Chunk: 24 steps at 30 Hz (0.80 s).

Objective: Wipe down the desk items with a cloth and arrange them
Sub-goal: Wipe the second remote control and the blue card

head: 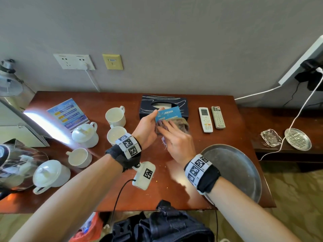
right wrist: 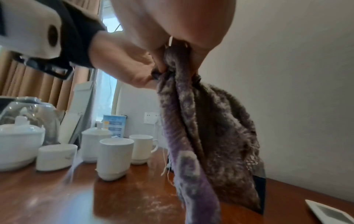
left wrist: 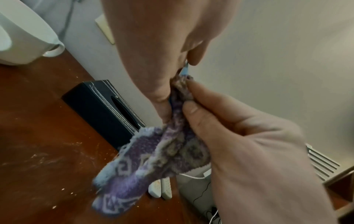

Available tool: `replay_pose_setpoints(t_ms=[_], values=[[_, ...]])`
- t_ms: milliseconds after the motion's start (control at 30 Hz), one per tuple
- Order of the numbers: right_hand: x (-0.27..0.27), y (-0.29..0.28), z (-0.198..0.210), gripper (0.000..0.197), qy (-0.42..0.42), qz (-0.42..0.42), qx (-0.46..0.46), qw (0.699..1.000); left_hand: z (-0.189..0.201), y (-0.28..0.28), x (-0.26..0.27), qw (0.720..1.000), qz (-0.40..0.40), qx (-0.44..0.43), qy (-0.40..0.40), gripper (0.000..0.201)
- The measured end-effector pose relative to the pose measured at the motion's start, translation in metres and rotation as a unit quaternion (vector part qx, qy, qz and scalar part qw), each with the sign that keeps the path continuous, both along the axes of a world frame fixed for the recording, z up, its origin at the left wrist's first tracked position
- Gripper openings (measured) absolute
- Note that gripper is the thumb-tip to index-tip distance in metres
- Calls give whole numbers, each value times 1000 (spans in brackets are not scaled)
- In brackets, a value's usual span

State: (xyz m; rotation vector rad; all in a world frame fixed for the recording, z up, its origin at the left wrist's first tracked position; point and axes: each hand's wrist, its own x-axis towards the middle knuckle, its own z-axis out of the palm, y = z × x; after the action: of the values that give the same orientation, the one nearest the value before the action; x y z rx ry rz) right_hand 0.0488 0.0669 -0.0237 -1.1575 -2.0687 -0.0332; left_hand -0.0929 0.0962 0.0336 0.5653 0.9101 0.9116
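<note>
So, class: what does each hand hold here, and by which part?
Left hand holds the blue card by its left edge. Right hand presses the bunched purple cloth against the card's lower part.

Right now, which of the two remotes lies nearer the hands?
The white remote with the small screen, left of the pair; the grey remote with the red button lies beyond it, farther right.

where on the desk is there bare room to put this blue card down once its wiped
Bare wood lies between the tissue box and the metal tray, under the hands, and along the front edge left of the tray. A narrow strip separates the box from the two remotes. The left side is crowded with cups, lidded pots and a kettle.
</note>
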Motion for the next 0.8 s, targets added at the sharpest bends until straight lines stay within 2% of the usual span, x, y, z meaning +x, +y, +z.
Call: replay_pose_setpoints(t_ms=[67, 200, 267, 400, 467, 533, 600, 700, 800], values=[[6, 2, 1, 33, 2, -5, -8, 1000, 0, -3, 1, 1000, -4, -1, -5, 45], [8, 22, 21, 28, 119, -114, -66, 984, 5, -4, 8, 1000, -17, 4, -1, 47], [6, 28, 29, 30, 154, -136, -98, 974, 6, -2, 10, 1000, -18, 5, 0, 46], [-6, 13, 28, 35, 58, -88, -56, 993, 8, 3, 9, 1000, -12, 1, 10, 50], [-5, 3, 22, 45, 41, -47, -112, 992, 7, 3, 7, 1000, -15, -1, 5, 53], [2, -1, 20, 51, 59, 3, -199, 978, 6, 3, 5, 1000, -19, 0, -6, 53], [10, 2, 19, 53, 67, 37, -248, 966, 6, 2, 5, 1000, -15, 1, -17, 52], [20, 12, 17, 49, 55, 22, -249, 967, 8, 3, 6, 1000, -11, 3, -29, 51], [23, 16, 21, 48, 114, 14, -273, 955, 10, 2, 9, 999, -18, 11, -27, 49]])
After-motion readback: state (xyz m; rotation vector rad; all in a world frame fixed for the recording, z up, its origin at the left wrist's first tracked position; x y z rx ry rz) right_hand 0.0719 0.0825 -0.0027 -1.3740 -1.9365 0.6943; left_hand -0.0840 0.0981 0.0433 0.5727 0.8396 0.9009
